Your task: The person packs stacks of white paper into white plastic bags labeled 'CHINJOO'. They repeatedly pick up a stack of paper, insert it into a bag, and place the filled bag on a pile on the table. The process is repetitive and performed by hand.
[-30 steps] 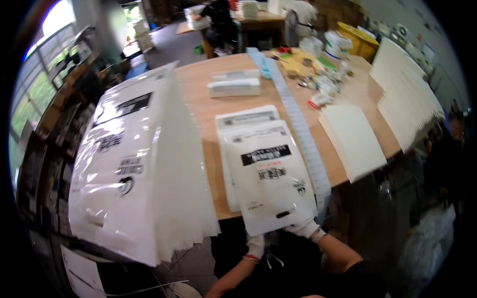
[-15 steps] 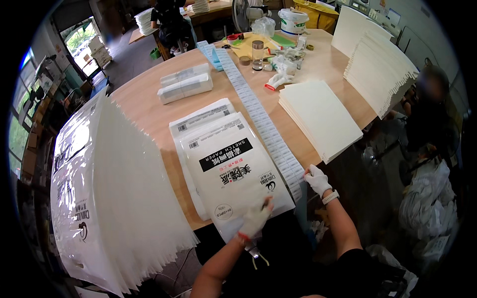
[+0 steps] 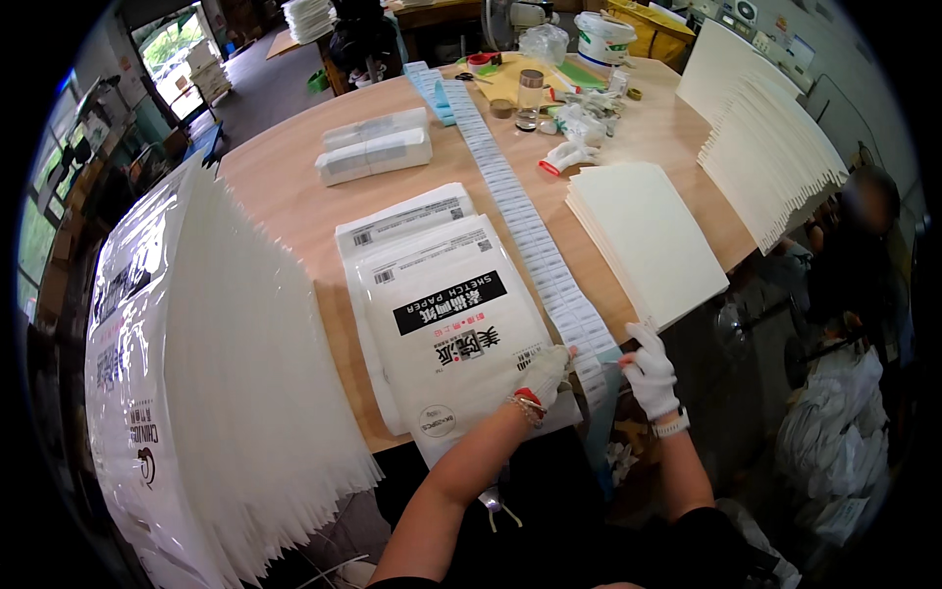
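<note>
A white plastic paper pack (image 3: pixel 446 319) with a black label band lies on top of other packs at the near edge of the wooden table (image 3: pixel 294 201). My left hand (image 3: pixel 543 373), in a white glove, rests on the pack's lower right corner. Beside it runs a long strip of small white stickers (image 3: pixel 530 231), reaching from the far side of the table to the near edge. My right hand (image 3: pixel 650 371), also gloved, pinches the near end of that strip just off the table edge.
A big fanned stack of clear printed bags (image 3: pixel 211 393) fills the left. Cream paper sheets (image 3: pixel 643 236) lie to the right, with a fanned white stack (image 3: pixel 765 147) behind. Two wrapped bundles (image 3: pixel 375 152), jars and clutter (image 3: pixel 549 98) sit at the far end. A person (image 3: pixel 863 255) stands right.
My left hand has moved right along the pack's lower edge to its right corner. My right hand has come in to the end of the sticker strip.
</note>
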`<control>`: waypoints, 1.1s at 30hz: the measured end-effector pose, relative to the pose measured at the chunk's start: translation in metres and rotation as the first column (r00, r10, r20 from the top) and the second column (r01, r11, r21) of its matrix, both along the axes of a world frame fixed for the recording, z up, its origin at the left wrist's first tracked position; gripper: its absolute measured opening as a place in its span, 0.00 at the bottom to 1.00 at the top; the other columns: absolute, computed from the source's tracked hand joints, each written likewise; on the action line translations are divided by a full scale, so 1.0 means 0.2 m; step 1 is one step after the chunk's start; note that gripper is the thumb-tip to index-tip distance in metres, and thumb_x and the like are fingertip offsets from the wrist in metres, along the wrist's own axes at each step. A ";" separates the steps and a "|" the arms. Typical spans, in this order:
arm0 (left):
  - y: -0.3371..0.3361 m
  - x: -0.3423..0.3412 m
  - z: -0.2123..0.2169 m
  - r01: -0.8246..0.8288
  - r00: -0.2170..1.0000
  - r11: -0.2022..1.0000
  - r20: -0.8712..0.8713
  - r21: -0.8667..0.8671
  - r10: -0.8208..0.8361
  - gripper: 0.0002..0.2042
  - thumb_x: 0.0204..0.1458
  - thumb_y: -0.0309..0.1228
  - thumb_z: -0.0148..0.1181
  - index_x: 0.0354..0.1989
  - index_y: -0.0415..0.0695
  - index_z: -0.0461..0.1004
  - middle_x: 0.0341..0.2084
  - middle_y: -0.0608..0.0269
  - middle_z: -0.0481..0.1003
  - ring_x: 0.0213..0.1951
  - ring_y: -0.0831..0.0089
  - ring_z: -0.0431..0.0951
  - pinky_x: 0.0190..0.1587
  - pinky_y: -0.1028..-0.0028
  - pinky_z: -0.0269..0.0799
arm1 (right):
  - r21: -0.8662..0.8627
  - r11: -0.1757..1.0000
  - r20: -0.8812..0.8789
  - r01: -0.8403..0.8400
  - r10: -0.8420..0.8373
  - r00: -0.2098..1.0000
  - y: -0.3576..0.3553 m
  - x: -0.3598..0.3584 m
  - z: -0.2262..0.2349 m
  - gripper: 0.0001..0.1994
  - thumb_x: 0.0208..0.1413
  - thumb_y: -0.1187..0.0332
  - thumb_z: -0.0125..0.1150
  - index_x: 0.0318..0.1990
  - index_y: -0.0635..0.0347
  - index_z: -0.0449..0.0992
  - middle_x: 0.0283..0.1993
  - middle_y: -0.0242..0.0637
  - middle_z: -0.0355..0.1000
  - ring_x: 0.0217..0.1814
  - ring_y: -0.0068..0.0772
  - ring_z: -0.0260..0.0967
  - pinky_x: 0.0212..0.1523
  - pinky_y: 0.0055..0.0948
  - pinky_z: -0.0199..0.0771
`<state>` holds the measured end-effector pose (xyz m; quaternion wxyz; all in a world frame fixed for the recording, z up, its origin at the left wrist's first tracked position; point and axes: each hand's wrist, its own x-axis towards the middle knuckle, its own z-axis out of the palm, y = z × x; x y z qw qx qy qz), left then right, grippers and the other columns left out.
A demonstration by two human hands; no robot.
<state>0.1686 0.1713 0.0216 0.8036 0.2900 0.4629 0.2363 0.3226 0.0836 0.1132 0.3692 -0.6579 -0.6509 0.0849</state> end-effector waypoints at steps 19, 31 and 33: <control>-0.90 -1.27 -0.18 -0.334 0.619 0.754 -0.471 0.565 0.628 0.10 0.48 0.26 0.57 0.39 0.37 0.68 0.23 0.66 0.65 0.26 0.77 0.66 0.30 0.77 0.65 | -0.433 0.871 -0.230 -0.234 0.144 0.962 1.54 -1.32 -0.43 0.07 0.50 0.65 0.52 0.33 0.54 0.76 0.22 0.33 0.71 0.21 0.23 0.66 0.24 0.26 0.67; -0.82 -1.20 -0.18 -0.411 0.677 0.841 -0.501 0.351 0.540 0.15 0.47 0.25 0.55 0.43 0.35 0.65 0.30 0.56 0.72 0.31 0.73 0.71 0.34 0.74 0.68 | -0.519 0.828 -0.137 -0.211 0.163 0.977 1.57 -1.39 -0.38 0.08 0.51 0.64 0.51 0.35 0.52 0.75 0.37 0.40 0.74 0.39 0.38 0.71 0.40 0.33 0.69; -0.84 -1.19 -0.26 -0.441 0.689 0.827 -0.459 0.348 0.560 0.15 0.48 0.27 0.55 0.44 0.35 0.65 0.31 0.55 0.72 0.32 0.73 0.71 0.34 0.75 0.68 | -0.522 0.827 -0.122 -0.209 0.170 0.978 1.56 -1.41 -0.38 0.08 0.51 0.64 0.51 0.35 0.52 0.75 0.37 0.40 0.74 0.39 0.39 0.71 0.40 0.34 0.69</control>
